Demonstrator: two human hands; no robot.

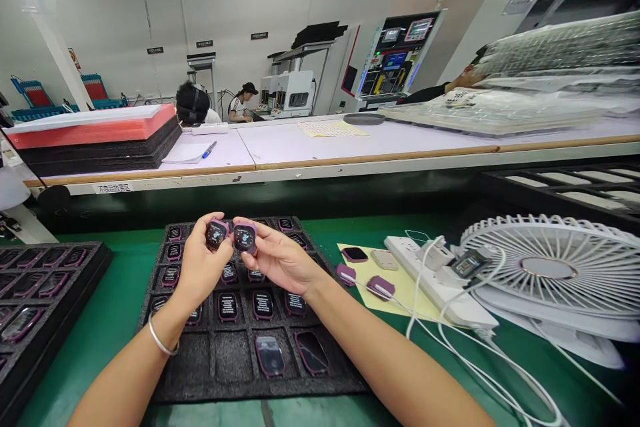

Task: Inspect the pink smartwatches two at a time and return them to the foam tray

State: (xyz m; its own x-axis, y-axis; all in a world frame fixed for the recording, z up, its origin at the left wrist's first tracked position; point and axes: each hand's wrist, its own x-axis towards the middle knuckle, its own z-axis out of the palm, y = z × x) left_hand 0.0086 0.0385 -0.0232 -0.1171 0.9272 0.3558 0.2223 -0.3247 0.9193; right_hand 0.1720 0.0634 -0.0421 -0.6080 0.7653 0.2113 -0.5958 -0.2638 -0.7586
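Observation:
My left hand (200,265) pinches a small pink watch body (217,233) with a lit screen. My right hand (280,257) grips a second pink watch body (245,237), screen also lit, held right beside the first. Both hands hover above a black foam tray (235,353) on the green bench, its pockets filled with several more watch bodies. A silver bangle circles my left wrist.
Another black tray (30,293) of watches lies at the left. To the right: a yellow sheet (400,293) with loose watch bodies, a white power strip (440,280) with cables, a white fan (550,273). Beyond is a white table, stacked foam, machines and seated people.

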